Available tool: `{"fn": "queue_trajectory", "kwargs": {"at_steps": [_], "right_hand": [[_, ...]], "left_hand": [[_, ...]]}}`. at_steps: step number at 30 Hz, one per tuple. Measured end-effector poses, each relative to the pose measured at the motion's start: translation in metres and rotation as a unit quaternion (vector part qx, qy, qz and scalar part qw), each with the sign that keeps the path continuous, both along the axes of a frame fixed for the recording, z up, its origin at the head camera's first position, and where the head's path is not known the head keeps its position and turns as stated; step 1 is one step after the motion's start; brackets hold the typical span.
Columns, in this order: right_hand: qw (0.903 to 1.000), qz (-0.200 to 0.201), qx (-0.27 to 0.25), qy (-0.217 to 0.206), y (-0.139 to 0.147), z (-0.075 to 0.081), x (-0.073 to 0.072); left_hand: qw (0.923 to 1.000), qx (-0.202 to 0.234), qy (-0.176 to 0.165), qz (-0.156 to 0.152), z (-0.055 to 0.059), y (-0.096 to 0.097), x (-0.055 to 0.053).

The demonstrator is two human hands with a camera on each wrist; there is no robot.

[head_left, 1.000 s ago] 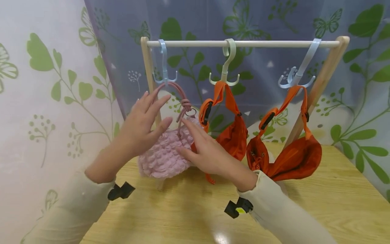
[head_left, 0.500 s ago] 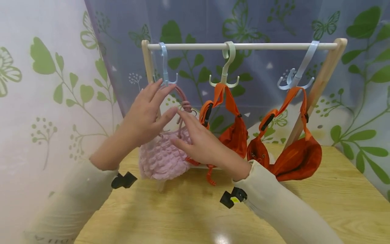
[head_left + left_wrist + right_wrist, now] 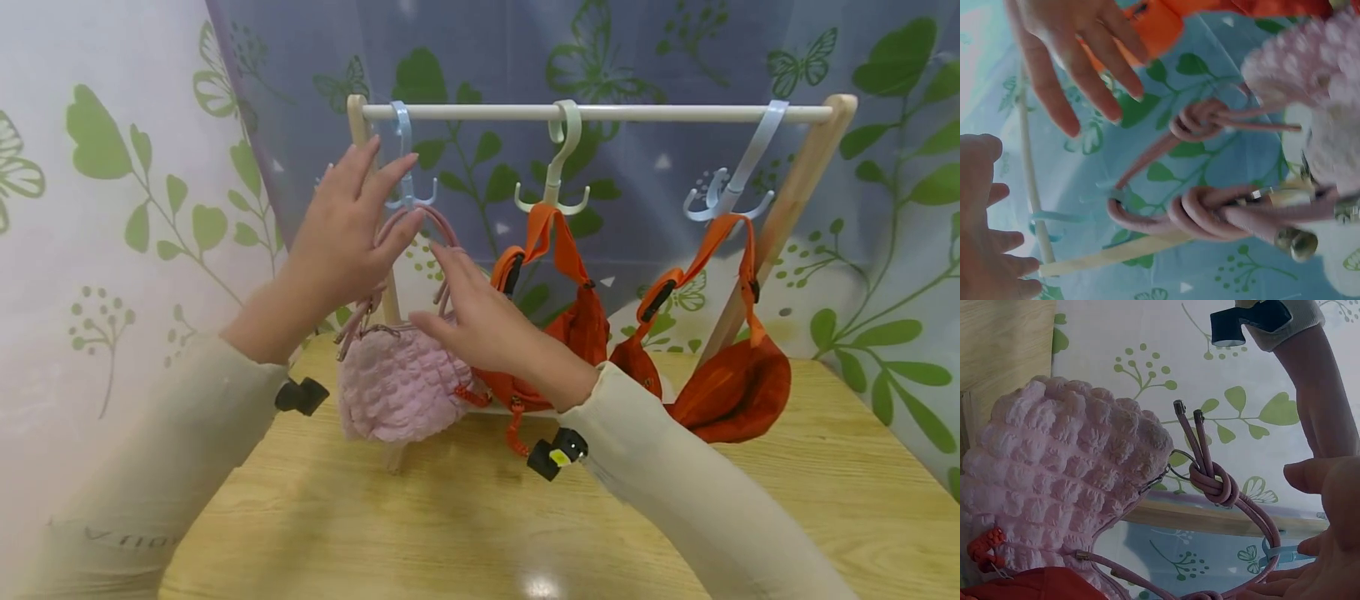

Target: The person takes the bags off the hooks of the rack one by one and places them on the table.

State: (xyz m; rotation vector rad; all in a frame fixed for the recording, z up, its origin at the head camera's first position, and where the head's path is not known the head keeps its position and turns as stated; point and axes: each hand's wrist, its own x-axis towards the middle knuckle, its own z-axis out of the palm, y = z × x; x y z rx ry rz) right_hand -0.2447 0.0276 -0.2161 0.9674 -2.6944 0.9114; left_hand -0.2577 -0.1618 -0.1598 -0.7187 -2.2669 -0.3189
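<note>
Strap (image 3: 1197,215) looped over the left hook (image 3: 405,129) seemingly bears the pink bag (image 3: 405,383) near the table's (image 3: 420,525) far left corner, since left grip (image 3: 337,229) and right grip (image 3: 487,321), fingers extended, hold nothing.

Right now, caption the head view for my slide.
Left hand and right hand hover before a puffy pink fabric bag hung from a curved blue plastic hook, beside two strapped orange fabric bags.

Wood-grain table (image 3: 450,533), wood-framed rack (image 3: 797,192) on it, white rail (image 3: 465,112) with three hangers (image 3: 554,177), holding pink bag (image 3: 401,383), two orange bags (image 3: 738,392)
</note>
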Motion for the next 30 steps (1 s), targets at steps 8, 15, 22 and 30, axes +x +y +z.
{"fn": "queue_trajectory", "kwargs": {"at_steps": [8, 15, 22, 30], "right_hand": [[0.9992, -0.028, 0.013, -0.025, -0.004, 0.006, -0.008], [0.9997, -0.014, -0.008, -0.017, -0.007, 0.013, -0.014], [0.999, -0.037, -0.02, -0.018, -0.014, 0.022, -0.019], [0.9962, -0.072, -0.035, -0.035, -0.015, 0.024, -0.028]], "left_hand": [[0.9992, -0.002, -0.018, 0.036, 0.01, -0.005, -0.012], [0.9996, -0.006, 0.012, 0.026, 0.023, -0.004, -0.013], [0.9993, 0.003, 0.012, 0.036, 0.033, 0.0, -0.019], [0.9986, 0.02, 0.025, 0.042, 0.038, 0.0, -0.035]]}}
